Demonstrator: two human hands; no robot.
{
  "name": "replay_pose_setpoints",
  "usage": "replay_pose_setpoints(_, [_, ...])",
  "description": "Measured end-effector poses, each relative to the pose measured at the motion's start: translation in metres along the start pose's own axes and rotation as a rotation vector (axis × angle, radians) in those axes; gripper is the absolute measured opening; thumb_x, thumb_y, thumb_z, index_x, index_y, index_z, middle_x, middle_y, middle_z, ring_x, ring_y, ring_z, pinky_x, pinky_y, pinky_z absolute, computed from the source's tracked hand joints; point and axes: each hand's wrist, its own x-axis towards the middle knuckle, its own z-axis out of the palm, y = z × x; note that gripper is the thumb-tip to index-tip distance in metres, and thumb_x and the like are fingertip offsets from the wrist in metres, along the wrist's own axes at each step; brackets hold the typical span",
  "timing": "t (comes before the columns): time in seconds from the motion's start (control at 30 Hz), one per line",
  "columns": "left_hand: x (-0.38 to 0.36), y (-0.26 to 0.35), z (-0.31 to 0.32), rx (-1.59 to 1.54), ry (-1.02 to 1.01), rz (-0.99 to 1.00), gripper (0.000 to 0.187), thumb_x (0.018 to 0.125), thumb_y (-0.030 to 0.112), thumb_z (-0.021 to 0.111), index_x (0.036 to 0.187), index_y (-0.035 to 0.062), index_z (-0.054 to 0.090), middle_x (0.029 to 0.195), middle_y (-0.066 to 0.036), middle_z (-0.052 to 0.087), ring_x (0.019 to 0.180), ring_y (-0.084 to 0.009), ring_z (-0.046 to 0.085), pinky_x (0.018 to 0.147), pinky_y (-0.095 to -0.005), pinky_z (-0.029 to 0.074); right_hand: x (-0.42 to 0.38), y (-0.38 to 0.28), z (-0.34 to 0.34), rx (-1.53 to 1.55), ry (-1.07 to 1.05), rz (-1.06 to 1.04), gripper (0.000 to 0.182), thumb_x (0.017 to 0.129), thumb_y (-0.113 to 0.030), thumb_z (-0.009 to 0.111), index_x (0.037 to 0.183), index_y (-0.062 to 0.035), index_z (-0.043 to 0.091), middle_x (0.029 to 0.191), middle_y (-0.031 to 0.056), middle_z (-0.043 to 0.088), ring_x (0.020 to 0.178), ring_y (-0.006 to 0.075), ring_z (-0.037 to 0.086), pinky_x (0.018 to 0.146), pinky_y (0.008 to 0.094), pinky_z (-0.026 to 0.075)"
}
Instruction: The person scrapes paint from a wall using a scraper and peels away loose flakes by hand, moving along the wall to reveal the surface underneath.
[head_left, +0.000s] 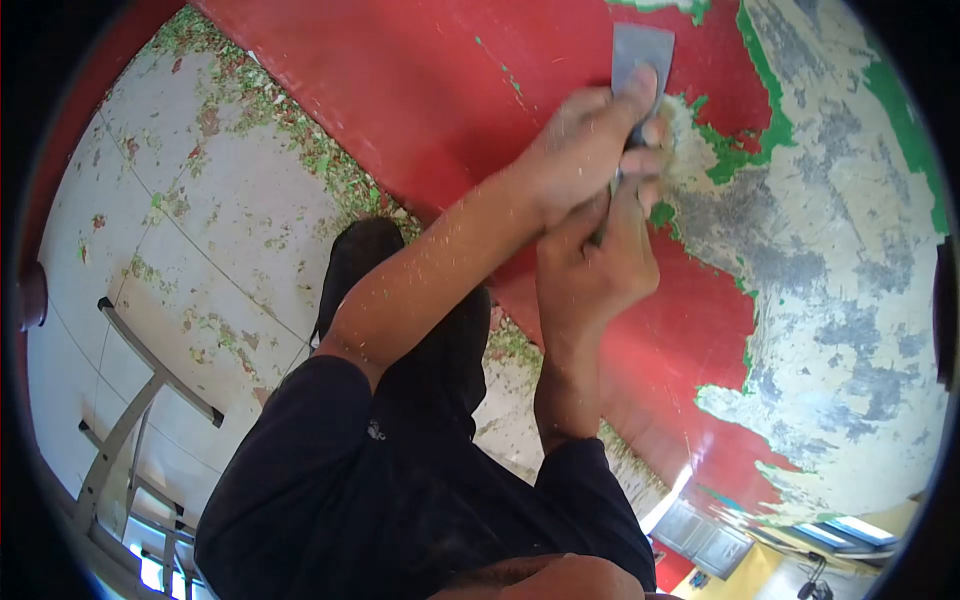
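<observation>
Red-painted wall (420, 90), half stripped: left hand (585, 150) and right hand (598, 262) both clench a scraper (640, 50), blade flat on paint at the bare patch's edge. Steep pressure could gouge plaster or slip.

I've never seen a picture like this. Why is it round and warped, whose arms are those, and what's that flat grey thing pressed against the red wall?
There is no machine here. The picture comes from a camera worn on a person's head, looking down along their own arms; its wide lens bends everything into a circle. Both bare hands grip one tool, a scraper with a flat grey blade. The left hand is on top, a finger pressing on the blade; the right hand holds the handle below. The blade lies against a red painted wall, at the edge of a patch of bare grey plaster with green paint remnants. Paint flakes litter the tiled floor, where a metal frame stands.
</observation>
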Motion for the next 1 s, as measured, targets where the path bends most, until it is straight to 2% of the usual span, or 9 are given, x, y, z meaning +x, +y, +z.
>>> replay_pose_setpoints(0.1, [0.002, -0.010, 0.000, -0.001, -0.088, -0.037, 0.045, 0.096, 0.050, 0.045, 0.076, 0.0099, 0.045, 0.056, 0.003, 0.039, 0.047, -0.0123, 0.045, 0.049, -0.0333, 0.047, -0.032, 0.002, -0.015, 0.109, 0.037, 0.170, 0.029, 0.085, 0.006, 0.050, 0.112, 0.0079, 0.061, 0.070, 0.0162, 0.063, 0.054, 0.0157, 0.060, 0.049, 0.0268, 0.045])
replay_pose_setpoints(0.2, [0.002, -0.021, -0.001, -0.061, -0.179, -0.050, 0.044, 0.098, 0.047, 0.043, 0.075, 0.0090, 0.044, 0.057, 0.003, 0.037, 0.049, -0.0112, 0.043, 0.050, -0.0327, 0.047, -0.032, -0.002, -0.021, 0.062, -0.025, 0.316, 0.029, 0.086, 0.006, 0.049, 0.113, 0.0081, 0.060, 0.070, 0.0151, 0.062, 0.053, 0.0169, 0.059, 0.050, 0.0265, 0.045])
replay_pose_setpoints(0.3, [0.004, -0.023, 0.004, -0.096, -0.152, -0.052, 0.046, 0.099, 0.048, 0.040, 0.074, 0.0089, 0.043, 0.055, 0.002, 0.037, 0.050, -0.0117, 0.043, 0.051, -0.0318, 0.046, -0.040, 0.005, -0.018, 0.039, -0.035, 0.264, 0.028, 0.087, 0.006, 0.049, 0.113, 0.0079, 0.060, 0.071, 0.0142, 0.062, 0.055, 0.0168, 0.060, 0.050, 0.0270, 0.045])
replay_pose_setpoints(0.37, [0.001, -0.029, 0.004, -0.109, -0.180, -0.102, 0.046, 0.097, 0.050, 0.042, 0.075, 0.0092, 0.044, 0.055, 0.002, 0.038, 0.049, -0.0119, 0.045, 0.050, -0.0311, 0.046, -0.032, 0.000, -0.010, 0.072, 0.103, 0.252, 0.026, 0.087, 0.005, 0.049, 0.110, 0.0076, 0.061, 0.071, 0.0152, 0.062, 0.058, 0.0174, 0.061, 0.051, 0.0277, 0.045])
replay_pose_setpoints(0.53, [0.005, -0.005, 0.004, 0.019, -0.105, -0.014, 0.045, 0.095, 0.052, 0.046, 0.076, 0.0110, 0.047, 0.055, 0.002, 0.039, 0.046, -0.0121, 0.045, 0.048, -0.0312, 0.044, -0.005, -0.003, -0.006, 0.032, -0.034, 0.187, 0.031, 0.088, 0.003, 0.049, 0.117, 0.0060, 0.059, 0.080, 0.0189, 0.066, 0.066, 0.0223, 0.065, 0.057, 0.0295, 0.047])
replay_pose_setpoints(0.67, [0.005, -0.017, -0.009, 0.081, -0.115, -0.028, 0.048, 0.096, 0.053, 0.044, 0.075, 0.0097, 0.047, 0.055, 0.002, 0.039, 0.048, -0.0128, 0.046, 0.049, -0.0316, 0.045, -0.026, -0.004, -0.003, 0.130, 0.047, 0.217, 0.033, 0.090, 0.001, 0.049, 0.121, 0.0063, 0.056, 0.080, 0.0174, 0.066, 0.063, 0.0207, 0.064, 0.055, 0.0280, 0.047])
replay_pose_setpoints(0.83, [0.002, -0.003, 0.001, 0.122, -0.074, 0.024, 0.048, 0.096, 0.052, 0.044, 0.074, 0.0092, 0.045, 0.055, 0.001, 0.037, 0.048, -0.0147, 0.046, 0.050, -0.0321, 0.045, -0.028, 0.002, -0.011, 0.188, -0.096, 0.360, 0.032, 0.091, 0.001, 0.048, 0.121, 0.0069, 0.056, 0.084, 0.0173, 0.067, 0.067, 0.0190, 0.067, 0.057, 0.0267, 0.050])
replay_pose_setpoints(0.93, [-0.001, -0.020, -0.004, 0.120, -0.053, -0.078, 0.049, 0.095, 0.054, 0.042, 0.073, 0.0104, 0.044, 0.054, 0.001, 0.037, 0.048, -0.0157, 0.048, 0.049, -0.0322, 0.045, -0.045, 0.002, -0.014, 0.312, 0.026, 0.376, 0.032, 0.090, 0.002, 0.049, 0.121, 0.0061, 0.057, 0.079, 0.0194, 0.064, 0.063, 0.0178, 0.065, 0.054, 0.0295, 0.049])
replay_pose_setpoints(1.0, [0.001, -0.018, -0.004, 0.154, -0.040, -0.082, 0.050, 0.095, 0.056, 0.041, 0.074, 0.0115, 0.044, 0.054, 0.001, 0.038, 0.048, -0.0162, 0.049, 0.049, -0.0316, 0.045, -0.032, 0.003, -0.006, 0.195, 0.038, 0.303, 0.024, 0.087, 0.002, 0.052, 0.110, 0.0059, 0.060, 0.081, 0.0205, 0.063, 0.063, 0.0292, 0.063, 0.054, 0.0337, 0.049])
